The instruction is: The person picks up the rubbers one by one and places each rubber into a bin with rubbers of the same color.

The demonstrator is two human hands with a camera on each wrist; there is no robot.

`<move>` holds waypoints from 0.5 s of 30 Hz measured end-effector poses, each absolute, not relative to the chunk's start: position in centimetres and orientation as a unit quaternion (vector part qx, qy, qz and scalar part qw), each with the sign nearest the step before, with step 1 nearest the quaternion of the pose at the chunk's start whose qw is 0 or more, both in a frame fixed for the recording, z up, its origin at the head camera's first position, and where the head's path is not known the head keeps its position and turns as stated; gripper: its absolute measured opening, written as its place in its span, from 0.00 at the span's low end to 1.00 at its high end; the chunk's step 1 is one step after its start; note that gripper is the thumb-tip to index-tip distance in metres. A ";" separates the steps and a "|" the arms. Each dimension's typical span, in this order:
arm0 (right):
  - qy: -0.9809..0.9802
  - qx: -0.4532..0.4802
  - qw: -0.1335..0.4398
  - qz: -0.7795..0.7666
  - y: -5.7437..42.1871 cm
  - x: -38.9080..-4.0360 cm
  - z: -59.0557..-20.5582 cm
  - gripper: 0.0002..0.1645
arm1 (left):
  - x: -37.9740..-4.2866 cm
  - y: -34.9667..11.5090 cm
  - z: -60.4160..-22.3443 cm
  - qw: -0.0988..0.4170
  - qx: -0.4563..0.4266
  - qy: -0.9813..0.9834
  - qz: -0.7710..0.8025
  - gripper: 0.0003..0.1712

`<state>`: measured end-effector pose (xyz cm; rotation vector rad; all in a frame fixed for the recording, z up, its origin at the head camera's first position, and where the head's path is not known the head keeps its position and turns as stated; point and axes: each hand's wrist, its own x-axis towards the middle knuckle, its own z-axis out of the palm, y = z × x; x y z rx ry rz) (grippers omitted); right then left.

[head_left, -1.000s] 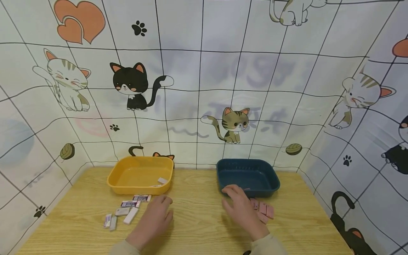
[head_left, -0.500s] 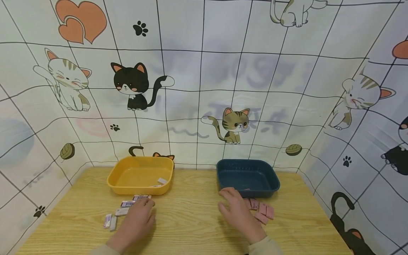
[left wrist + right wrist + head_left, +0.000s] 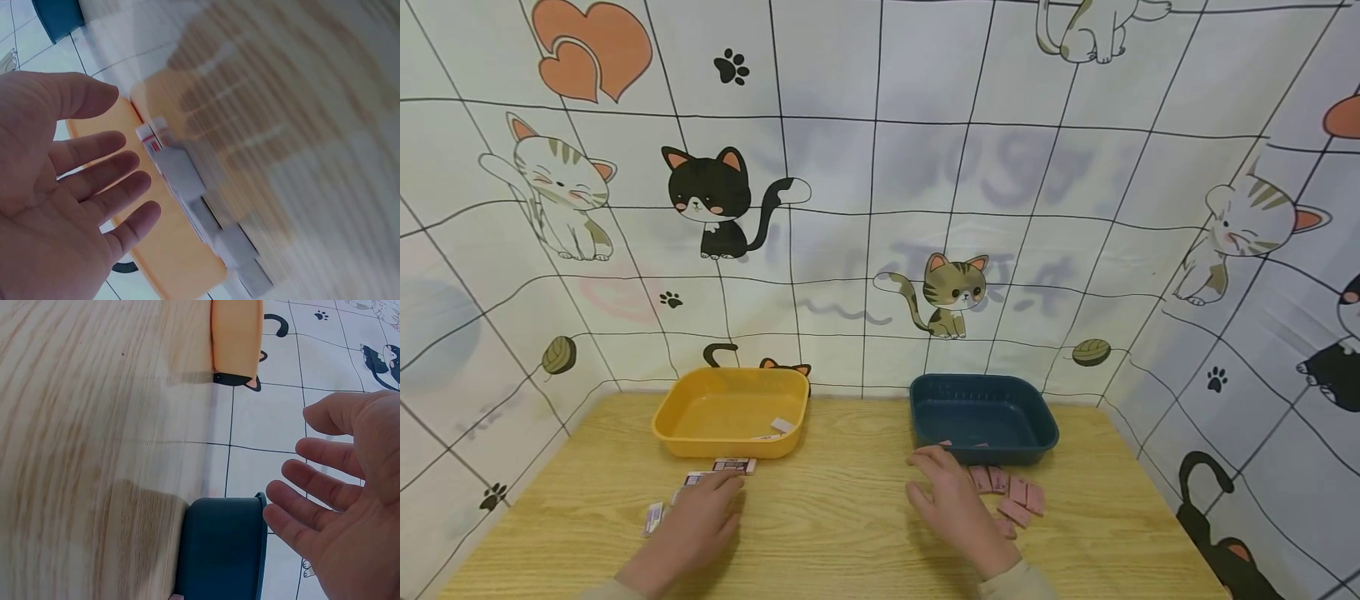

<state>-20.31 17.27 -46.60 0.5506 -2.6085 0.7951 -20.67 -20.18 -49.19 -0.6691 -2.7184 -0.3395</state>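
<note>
My left hand (image 3: pixel 696 521) hovers over a group of small white erasers (image 3: pixel 733 466) with printed sleeves, covering some of them in the head view. In the left wrist view its fingers (image 3: pixel 112 172) are spread and loosely bent, with nothing between them; the white erasers (image 3: pixel 181 172) lie beyond the fingertips. My right hand (image 3: pixel 955 508) is held by the front left corner of the dark blue bin (image 3: pixel 1000 456), beside several small pink blocks (image 3: pixel 1015 511). Relaxed, parted fingers (image 3: pixel 319 484) and a bare palm show in the right wrist view.
A yellow bin (image 3: pixel 722 446) stands at the back left, with a couple of white pieces (image 3: pixel 782 425) inside. Bits of pink (image 3: pixel 982 445) show inside the blue bin. The wooden table (image 3: pixel 842 517) meets a cat-patterned cloth (image 3: pixel 835 250) behind and at the sides.
My left hand has moved left, from beside the white erasers to over them. The right hand has shifted slightly left and toward me, uncovering more pink blocks.
</note>
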 end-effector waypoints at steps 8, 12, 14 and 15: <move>-0.920 0.206 0.160 0.292 16.8 -20.1 -46.7 0.15 | -20.5 -21.8 -49.5 0.153 -0.258 -0.948 -0.106 0.22; -0.921 0.214 0.149 0.289 16.5 -20.1 -47.1 0.14 | -20.4 -22.3 -49.6 0.150 -0.265 -0.948 -0.094 0.22; -0.921 0.218 0.146 0.287 16.3 -20.0 -47.2 0.14 | -20.3 -22.4 -49.6 0.145 -0.264 -0.949 -0.092 0.22; -0.922 0.220 0.146 0.285 16.3 -20.0 -47.2 0.14 | -20.3 -22.5 -49.6 0.145 -0.265 -0.949 -0.091 0.21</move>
